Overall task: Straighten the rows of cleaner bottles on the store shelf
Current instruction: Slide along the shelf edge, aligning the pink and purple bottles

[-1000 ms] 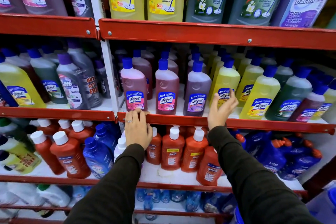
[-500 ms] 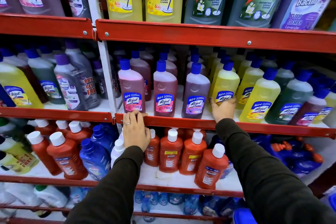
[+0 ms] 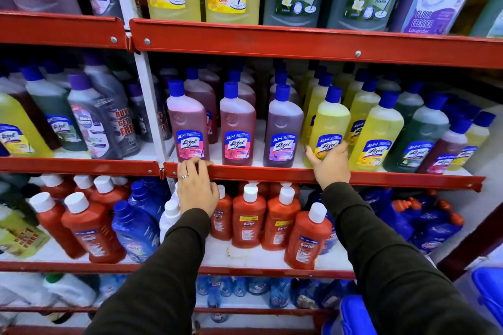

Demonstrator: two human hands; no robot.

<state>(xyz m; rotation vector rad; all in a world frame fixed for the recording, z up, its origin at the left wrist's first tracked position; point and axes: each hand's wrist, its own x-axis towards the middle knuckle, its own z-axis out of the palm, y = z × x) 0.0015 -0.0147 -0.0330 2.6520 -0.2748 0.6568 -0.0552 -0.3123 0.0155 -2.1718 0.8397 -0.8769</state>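
Red shelf rail (image 3: 272, 174) under left hand (image 3: 196, 187), fingers flat, together, right hand (image 3: 330, 164) fingers spread around yellow bottle (image 3: 328, 128), pink bottles (image 3: 187, 122) left, orange bottles (image 3: 249, 217) below.

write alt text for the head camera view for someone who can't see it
A person's right hand grips the base of a yellow Lizol bottle on a red store shelf, while the left hand rests on the shelf's front edge below pink bottles.
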